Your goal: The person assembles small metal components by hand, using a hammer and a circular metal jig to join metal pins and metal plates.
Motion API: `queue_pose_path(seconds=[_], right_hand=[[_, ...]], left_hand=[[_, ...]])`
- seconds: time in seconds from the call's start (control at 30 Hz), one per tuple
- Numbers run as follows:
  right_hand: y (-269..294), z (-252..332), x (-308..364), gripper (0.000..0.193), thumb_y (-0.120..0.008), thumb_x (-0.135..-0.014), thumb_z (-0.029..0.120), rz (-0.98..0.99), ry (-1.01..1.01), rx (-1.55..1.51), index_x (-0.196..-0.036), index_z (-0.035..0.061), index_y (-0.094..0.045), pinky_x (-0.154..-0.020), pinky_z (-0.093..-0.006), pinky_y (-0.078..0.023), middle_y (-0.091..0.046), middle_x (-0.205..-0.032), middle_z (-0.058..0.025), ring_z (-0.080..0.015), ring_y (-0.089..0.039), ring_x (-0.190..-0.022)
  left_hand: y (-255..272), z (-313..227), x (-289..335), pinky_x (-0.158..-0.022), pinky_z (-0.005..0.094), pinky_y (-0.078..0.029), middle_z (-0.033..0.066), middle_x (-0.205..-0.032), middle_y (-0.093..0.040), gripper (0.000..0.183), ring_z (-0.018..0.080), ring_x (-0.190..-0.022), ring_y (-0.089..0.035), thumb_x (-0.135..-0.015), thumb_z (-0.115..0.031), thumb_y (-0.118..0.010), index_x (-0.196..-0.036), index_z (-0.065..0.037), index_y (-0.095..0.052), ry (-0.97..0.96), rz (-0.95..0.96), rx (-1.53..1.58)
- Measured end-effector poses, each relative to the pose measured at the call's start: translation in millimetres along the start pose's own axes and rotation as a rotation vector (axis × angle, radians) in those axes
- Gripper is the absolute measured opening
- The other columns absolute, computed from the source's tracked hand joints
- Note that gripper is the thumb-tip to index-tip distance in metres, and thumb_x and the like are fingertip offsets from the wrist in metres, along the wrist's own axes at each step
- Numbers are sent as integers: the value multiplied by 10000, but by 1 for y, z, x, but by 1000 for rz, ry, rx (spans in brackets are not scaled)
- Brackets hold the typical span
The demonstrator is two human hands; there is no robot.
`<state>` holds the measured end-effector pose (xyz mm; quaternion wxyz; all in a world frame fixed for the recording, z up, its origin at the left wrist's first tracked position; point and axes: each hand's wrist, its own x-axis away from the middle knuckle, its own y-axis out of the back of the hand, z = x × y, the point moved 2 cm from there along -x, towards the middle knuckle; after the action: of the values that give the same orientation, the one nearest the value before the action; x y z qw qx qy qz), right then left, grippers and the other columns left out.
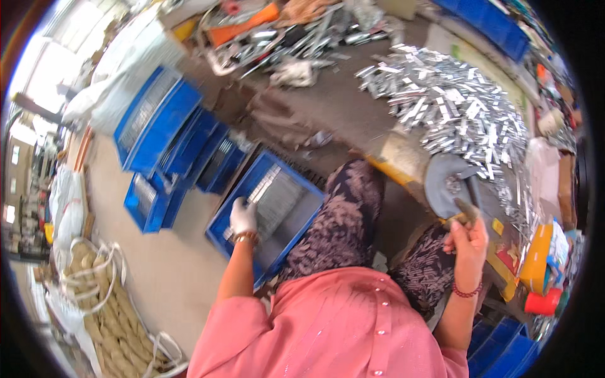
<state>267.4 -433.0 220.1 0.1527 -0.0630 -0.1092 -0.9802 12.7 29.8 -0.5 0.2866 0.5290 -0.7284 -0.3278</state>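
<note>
My left hand (244, 218), in a white glove, reaches into a blue plastic bin (296, 242) beside my left thigh. Its fingers are bent together at the near end of a row of thin silver metal strips (280, 195); what they grip, if anything, is hidden. On the right, my bare right hand (467, 242) closes thumb and fingers round a short, dark handle-like piece (466, 211). That piece lies at the lower edge of a round grey disc (443, 186) on the bench corner. A big heap of small shiny metal pieces (457, 104) spreads just beyond the disc.
Several blue bins (157, 126) are stacked on the left, some holding metal strips. Sacks tied with white rope (104, 296) lie at lower left. Tangled metal scrap (296, 38) covers the far bench. A red spool (543, 302) and an orange-yellow box (535, 255) stand at the right.
</note>
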Motion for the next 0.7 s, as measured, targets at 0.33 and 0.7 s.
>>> queue_pose_path(seconds=[0.33,0.7], right_hand=[[-14,11,3,314,-670,-1029,56,86,-6,-83,-1342,40,-670,-602,-213,-518,-689,-924,-1,-44,-604,-692],[-13,3,2,275,-695,-1016,61,115,104,-54,-1282,-4,-676,-610,-248,-529,-678,-874,-28,-66,-628,-684]], left_hand=[[41,-240,21,-863,323,-561,117,-1058,-754,172,207,-940,-720,-996,-68,-718,-1144,19,-713,-771,-30,388],[-43,-419,45,-949,407,-538,113,-1189,-702,347,305,-1008,-673,-903,-134,-766,-1234,-57,-693,-1290,64,272]])
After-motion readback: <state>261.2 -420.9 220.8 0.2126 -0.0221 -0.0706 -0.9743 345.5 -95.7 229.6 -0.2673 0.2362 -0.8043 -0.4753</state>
